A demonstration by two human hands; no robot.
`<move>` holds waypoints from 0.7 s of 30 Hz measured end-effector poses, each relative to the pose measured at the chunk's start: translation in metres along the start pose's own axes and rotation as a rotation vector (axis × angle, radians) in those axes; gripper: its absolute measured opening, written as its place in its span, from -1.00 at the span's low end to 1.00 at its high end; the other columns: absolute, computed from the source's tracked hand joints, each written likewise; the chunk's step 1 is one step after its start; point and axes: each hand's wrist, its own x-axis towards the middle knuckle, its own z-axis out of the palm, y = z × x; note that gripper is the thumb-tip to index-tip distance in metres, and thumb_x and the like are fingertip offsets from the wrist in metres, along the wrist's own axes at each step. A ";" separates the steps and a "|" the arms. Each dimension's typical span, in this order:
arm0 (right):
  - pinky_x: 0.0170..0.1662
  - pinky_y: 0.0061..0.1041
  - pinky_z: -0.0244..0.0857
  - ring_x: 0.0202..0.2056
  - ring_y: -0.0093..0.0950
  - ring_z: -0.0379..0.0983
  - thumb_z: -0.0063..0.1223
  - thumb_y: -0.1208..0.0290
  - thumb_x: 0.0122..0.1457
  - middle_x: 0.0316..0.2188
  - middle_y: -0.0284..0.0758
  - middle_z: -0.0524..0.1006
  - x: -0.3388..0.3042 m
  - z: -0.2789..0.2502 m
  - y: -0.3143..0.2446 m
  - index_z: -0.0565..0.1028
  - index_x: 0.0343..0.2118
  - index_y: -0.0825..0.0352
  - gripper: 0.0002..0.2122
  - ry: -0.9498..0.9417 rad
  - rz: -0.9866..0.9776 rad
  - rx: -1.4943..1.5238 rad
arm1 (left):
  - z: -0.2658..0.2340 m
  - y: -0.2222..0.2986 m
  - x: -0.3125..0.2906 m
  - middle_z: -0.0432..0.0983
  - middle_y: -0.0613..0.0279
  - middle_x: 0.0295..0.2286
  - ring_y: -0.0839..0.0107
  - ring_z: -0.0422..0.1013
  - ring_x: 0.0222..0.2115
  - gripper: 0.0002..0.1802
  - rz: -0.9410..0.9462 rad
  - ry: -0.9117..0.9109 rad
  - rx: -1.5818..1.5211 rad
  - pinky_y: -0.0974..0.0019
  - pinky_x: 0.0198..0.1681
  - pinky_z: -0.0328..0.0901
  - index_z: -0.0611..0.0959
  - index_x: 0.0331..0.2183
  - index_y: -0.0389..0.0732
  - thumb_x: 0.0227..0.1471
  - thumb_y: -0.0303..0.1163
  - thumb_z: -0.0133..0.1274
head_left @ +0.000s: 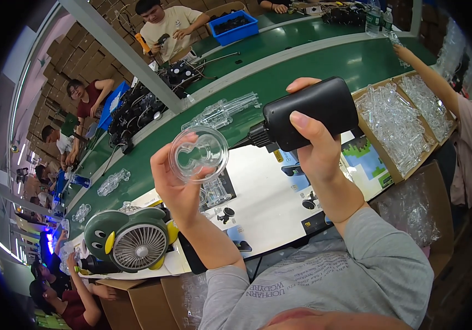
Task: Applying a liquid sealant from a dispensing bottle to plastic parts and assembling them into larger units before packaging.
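Observation:
My left hand point(176, 192) is closed around a clear plastic piece with a round rim point(220, 159), its open face turned up. My right hand point(321, 146) grips a black squeeze bottle point(324, 102), tilted sideways. Its thin dark nozzle point(241, 144) points left, and the tip is at the piece's rim; whether they touch, I cannot tell. Below, another clear plastic part point(216, 193) stands on the printed sheet point(266, 212). Beyond my hands, several clear parts point(219, 114) lie on the green conveyor belt point(137, 171).
At left stands a penguin-shaped fan point(141, 250). Cardboard boxes of clear plastic pieces point(393, 126) sit at right, where a co-worker's arm point(431, 74) reaches over the belt. A metal post point(123, 52) rises across the belt. Other people work farther off beside blue bins point(235, 30).

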 end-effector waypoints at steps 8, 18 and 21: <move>-0.35 -0.63 0.37 -0.39 -0.57 0.40 0.01 0.51 -0.14 -0.28 -0.28 0.35 0.000 0.000 0.000 0.30 -0.21 0.41 -0.65 -0.001 -0.007 -0.005 | -0.010 -0.005 0.004 0.39 0.01 -0.19 0.24 0.31 -0.12 -0.42 0.113 -0.045 0.169 0.22 0.01 0.14 0.44 -0.15 -0.40 -0.20 -0.26 0.21; -0.37 -0.63 0.37 -0.40 -0.57 0.39 0.01 0.51 -0.15 -0.30 -0.29 0.35 0.000 0.002 0.000 0.31 -0.22 0.41 -0.65 0.008 0.003 0.014 | -0.010 -0.005 -0.001 0.36 -0.01 -0.11 0.23 0.31 -0.09 -0.54 0.006 -0.044 0.091 0.28 -0.01 0.15 0.41 -0.08 -0.43 -0.01 -0.34 -0.02; -0.37 -0.64 0.37 -0.41 -0.57 0.39 0.01 0.50 -0.15 -0.31 -0.29 0.35 -0.001 0.002 0.000 0.31 -0.22 0.41 -0.65 0.005 -0.002 0.009 | -0.010 -0.006 0.000 0.38 -0.02 -0.12 0.24 0.31 -0.09 -0.54 0.034 -0.060 0.119 0.28 0.01 0.13 0.40 -0.08 -0.43 0.03 -0.31 -0.06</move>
